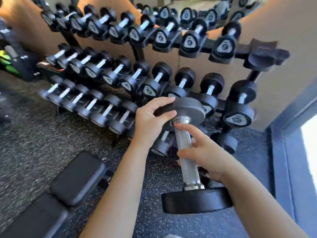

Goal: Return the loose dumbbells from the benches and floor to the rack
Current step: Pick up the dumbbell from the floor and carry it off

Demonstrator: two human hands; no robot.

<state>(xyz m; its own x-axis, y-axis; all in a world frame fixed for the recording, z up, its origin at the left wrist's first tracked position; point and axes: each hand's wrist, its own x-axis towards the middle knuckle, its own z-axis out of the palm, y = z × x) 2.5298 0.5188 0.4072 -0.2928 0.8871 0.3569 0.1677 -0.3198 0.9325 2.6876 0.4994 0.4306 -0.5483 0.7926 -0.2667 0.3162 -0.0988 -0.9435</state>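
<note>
A black dumbbell (pixel 187 160) with a knurled steel handle is held almost upright in front of the rack (pixel 267 55). My left hand (pixel 151 121) grips the rim of its upper head, thumb under and fingers over. My right hand (pixel 204 152) wraps around the handle from the right side. The lower head hangs near my right forearm, above the floor. The three-tier rack holds several black dumbbells on each tier; an empty cradle sits at the right end of the top tier.
A black padded bench (pixel 77 177) lies at the lower left on the speckled rubber floor (pixel 34 138). A blue-framed window (pixel 291 152) runs along the right. Dark bags and gear (pixel 15 62) sit at the far left. A mirror backs the rack.
</note>
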